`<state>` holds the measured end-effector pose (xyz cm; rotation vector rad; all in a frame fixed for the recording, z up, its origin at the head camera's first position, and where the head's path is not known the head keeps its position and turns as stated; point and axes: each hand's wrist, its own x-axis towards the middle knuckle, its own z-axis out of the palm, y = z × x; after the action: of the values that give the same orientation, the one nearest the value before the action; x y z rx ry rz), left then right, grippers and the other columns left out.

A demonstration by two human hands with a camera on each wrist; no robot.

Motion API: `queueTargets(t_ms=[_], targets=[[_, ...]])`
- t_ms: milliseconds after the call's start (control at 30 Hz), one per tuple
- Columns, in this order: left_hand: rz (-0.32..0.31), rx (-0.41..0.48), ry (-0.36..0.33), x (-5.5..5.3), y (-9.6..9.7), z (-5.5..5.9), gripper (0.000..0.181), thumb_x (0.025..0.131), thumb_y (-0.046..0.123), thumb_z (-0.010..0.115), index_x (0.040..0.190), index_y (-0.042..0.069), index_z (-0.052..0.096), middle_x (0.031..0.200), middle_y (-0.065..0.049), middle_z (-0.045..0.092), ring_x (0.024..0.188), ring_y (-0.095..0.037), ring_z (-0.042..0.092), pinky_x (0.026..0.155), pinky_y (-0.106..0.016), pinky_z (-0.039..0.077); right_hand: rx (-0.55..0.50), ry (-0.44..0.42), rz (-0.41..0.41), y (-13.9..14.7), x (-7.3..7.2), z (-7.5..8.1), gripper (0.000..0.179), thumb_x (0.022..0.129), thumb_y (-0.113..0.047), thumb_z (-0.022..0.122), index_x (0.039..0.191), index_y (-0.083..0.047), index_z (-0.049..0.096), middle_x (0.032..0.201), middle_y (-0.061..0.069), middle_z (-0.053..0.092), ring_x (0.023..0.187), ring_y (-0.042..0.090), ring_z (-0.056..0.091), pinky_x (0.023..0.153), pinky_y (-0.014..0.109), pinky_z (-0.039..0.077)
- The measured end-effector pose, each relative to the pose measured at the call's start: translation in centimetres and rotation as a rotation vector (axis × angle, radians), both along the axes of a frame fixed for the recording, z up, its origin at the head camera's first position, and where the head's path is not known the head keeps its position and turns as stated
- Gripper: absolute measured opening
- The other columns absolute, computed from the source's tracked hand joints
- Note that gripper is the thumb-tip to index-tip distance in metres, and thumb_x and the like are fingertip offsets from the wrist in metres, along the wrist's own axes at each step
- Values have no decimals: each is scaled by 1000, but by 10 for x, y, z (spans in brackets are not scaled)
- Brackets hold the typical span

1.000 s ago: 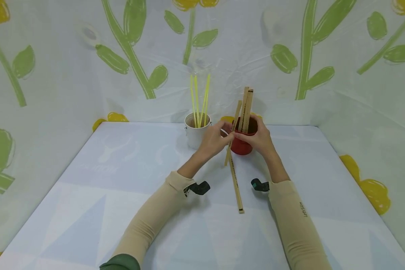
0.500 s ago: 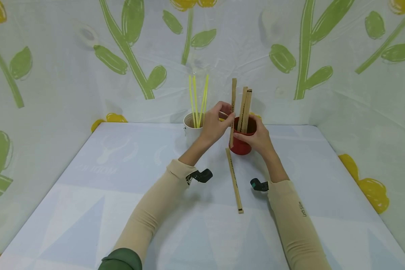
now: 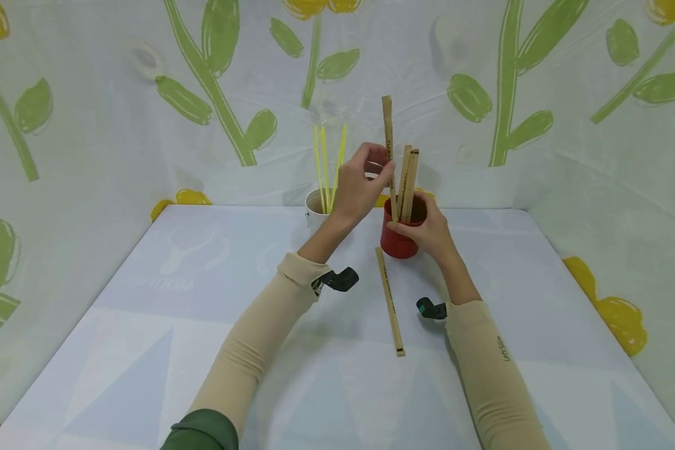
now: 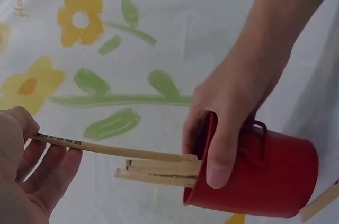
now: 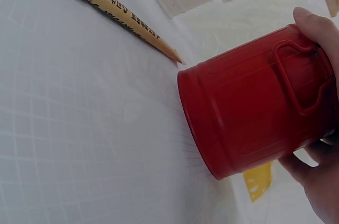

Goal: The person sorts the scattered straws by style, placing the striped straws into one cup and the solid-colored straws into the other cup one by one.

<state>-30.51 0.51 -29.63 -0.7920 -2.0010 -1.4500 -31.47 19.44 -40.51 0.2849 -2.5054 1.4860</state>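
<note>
In the head view my left hand (image 3: 360, 181) pinches a brown paper-wrapped straw (image 3: 387, 119) near its middle, upright above the red bucket (image 3: 398, 242). The left wrist view puts the lower end of this straw (image 4: 122, 152) at the bucket's mouth, beside several similar wrapped straws (image 4: 164, 173) standing inside. My right hand (image 3: 432, 230) grips the bucket by its rim, thumb on the near side. Another wrapped straw (image 3: 390, 300) lies on the table in front of the bucket; dark print runs along its paper (image 5: 116, 9).
A white bucket (image 3: 315, 220) with several yellow straws (image 3: 324, 165) stands left of the red one, partly hidden by my left hand. Right behind both is a flower-printed sheet (image 3: 455, 144) at the table's far edge.
My left hand has risen with its wrapped straw, from low beside the red bucket to above it, turning the straw upright. The right hand keeps its hold on the bucket.
</note>
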Motion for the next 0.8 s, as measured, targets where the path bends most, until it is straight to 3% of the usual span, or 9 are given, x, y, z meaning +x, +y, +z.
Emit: queueTargets(t_ms=[167, 267, 800], targets=[[-3, -19, 34, -3, 6, 3, 19, 95, 13, 62, 110, 1, 60, 98, -11, 71, 83, -16, 70, 74, -18, 56, 1, -13, -7, 1, 0, 1, 93, 73, -52, 82, 148, -26, 32, 145, 2, 47, 134, 23, 43, 108, 53, 42], [0, -29, 37, -6, 9, 1, 18, 95, 13, 62, 109, 1, 60, 96, -11, 71, 83, -17, 70, 76, -22, 57, -2, -13, 0, 0, 0, 1, 93, 73, -52, 82, 148, -26, 32, 145, 1, 47, 134, 23, 43, 108, 53, 42], [29, -95, -14, -11, 18, -9, 22, 95, 11, 62, 115, 2, 58, 97, -13, 71, 84, -18, 69, 76, -22, 57, -11, 10, 16, 1, -1, -2, 89, 75, -48, 82, 147, -26, 33, 144, 1, 47, 133, 22, 43, 107, 53, 43]])
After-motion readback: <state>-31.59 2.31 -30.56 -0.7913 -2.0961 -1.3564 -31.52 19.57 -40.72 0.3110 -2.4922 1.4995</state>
